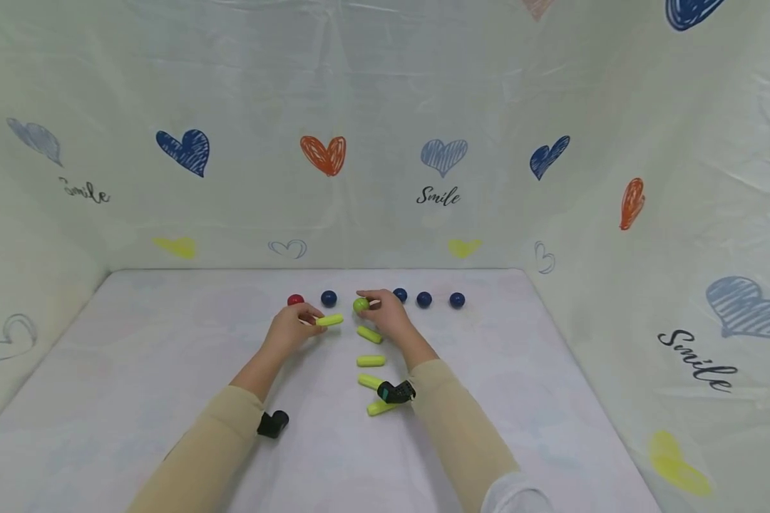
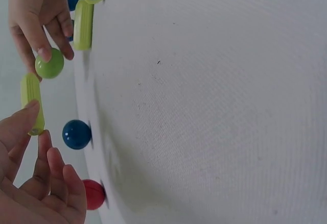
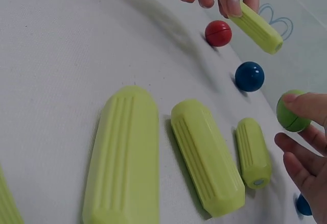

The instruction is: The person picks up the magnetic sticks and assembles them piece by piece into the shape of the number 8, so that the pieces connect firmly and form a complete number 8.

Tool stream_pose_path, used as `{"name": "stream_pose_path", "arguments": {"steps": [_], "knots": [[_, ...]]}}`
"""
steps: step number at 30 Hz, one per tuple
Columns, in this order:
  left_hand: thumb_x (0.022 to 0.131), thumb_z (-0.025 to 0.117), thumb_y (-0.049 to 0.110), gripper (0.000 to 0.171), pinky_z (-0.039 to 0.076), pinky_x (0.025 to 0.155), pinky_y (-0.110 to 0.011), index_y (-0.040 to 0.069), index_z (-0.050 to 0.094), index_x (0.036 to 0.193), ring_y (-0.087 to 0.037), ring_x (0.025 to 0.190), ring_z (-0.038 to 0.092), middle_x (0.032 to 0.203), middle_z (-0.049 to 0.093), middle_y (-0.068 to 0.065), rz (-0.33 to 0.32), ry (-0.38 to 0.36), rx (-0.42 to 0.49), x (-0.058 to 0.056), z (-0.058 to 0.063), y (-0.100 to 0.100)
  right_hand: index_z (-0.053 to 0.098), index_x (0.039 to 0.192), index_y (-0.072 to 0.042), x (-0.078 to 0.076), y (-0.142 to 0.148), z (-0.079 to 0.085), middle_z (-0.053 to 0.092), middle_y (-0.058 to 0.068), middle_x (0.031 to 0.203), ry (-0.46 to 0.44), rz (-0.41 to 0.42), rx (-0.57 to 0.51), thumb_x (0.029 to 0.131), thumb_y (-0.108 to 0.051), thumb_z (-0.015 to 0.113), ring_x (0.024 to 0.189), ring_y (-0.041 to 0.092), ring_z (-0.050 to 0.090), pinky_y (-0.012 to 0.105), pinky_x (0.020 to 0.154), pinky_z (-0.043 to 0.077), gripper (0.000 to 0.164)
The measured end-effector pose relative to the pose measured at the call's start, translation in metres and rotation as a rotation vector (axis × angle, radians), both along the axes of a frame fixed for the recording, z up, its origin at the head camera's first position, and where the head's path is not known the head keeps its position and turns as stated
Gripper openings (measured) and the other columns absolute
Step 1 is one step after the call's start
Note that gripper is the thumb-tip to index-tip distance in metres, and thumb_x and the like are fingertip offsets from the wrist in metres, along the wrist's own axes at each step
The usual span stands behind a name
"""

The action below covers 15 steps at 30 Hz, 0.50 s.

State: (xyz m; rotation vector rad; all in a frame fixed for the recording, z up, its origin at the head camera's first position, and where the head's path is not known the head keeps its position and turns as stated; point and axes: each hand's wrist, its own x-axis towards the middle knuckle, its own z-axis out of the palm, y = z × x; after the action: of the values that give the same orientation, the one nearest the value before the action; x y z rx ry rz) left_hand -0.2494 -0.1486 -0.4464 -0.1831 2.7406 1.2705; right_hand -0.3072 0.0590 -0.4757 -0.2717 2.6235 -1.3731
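Observation:
My left hand (image 1: pixel 287 330) pinches a yellow-green ribbed stick (image 1: pixel 330 320) between thumb and fingertips, raised over the table. A grey dot shows on the stick's end in the right wrist view. Just to the right, my right hand (image 1: pixel 390 315) holds a glossy green ball (image 1: pixel 361 305) between thumb and fingers. The stick's free end points toward the ball, with a gap between them in the head view. Behind the left hand sits a red ball (image 1: pixel 295 300), partly covered by it. One dark blue ball (image 2: pixel 76 134) rests on the table between the two hands.
More dark blue balls (image 1: pixel 424 300) stand in a row right of the right hand. Several matching yellow-green sticks (image 1: pixel 371 361) lie in a column nearer me, partly under the right forearm. A white cloth covers the table (image 1: pixel 167 342); a heart-printed curtain (image 1: pixel 372 92) surrounds its far side.

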Motion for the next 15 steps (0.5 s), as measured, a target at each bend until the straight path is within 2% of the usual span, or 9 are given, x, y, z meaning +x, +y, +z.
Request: {"name": "stream_pose_path", "arguments": {"steps": [9, 15], "knots": [[0.084, 0.077, 0.010, 0.022, 0.049, 0.077, -0.036, 0.007, 0.069, 0.105, -0.028, 0.094, 0.055, 0.099, 0.062, -0.010, -0.002, -0.004, 0.011, 0.001, 0.002, 0.007, 0.068, 0.123, -0.012, 0.012, 0.007, 0.006, 0.054, 0.006, 0.118, -0.004, 0.001, -0.076, 0.085, -0.010, 0.076, 0.104, 0.023, 0.059, 0.031, 0.082, 0.052, 0.038], [0.083, 0.077, 0.009, 0.021, 0.050, 0.077, -0.035, 0.008, 0.070, 0.103, -0.028, 0.094, 0.056, 0.098, 0.062, -0.009, -0.010, 0.002, 0.018, -0.001, 0.002, 0.011, 0.069, 0.116, -0.011, 0.018, 0.011, 0.009, 0.062, 0.004, 0.116, -0.028, -0.030, -0.117, 0.083, -0.007, 0.078, 0.103, 0.021, 0.062, 0.031, 0.081, 0.053, 0.035]]}}
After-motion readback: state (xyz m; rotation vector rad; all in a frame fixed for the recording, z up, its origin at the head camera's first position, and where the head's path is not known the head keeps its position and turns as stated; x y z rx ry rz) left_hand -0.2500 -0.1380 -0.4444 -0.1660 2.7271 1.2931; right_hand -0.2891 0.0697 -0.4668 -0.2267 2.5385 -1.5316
